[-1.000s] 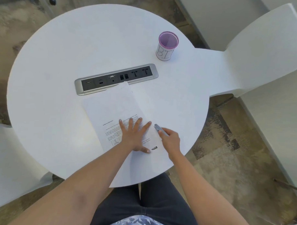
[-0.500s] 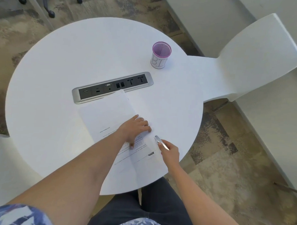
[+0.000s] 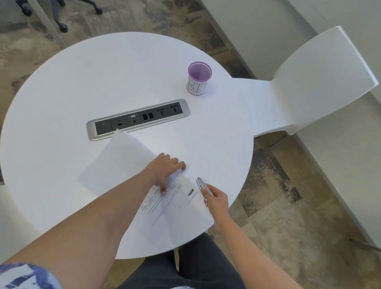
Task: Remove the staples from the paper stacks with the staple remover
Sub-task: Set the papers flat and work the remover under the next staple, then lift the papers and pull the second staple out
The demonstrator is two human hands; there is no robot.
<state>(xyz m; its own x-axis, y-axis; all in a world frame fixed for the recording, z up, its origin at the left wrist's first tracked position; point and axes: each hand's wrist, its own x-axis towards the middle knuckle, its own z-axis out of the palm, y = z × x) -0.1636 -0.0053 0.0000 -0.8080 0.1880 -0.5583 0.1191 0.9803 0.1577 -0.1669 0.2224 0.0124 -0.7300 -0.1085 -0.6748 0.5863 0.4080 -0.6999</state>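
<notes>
Staple remover (image 3: 200, 183) in right fingers (image 3: 207, 192), beside paper (image 3: 122, 163)

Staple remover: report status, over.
Right hand grips staple remover, tip beside paper stack edge. Left hand holds top sheet folded back. Staple not visible. Nothing blocking.

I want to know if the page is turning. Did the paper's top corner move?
Yes. The far corner of the paper swung left along the socket strip, from about its middle to its left part.
</notes>
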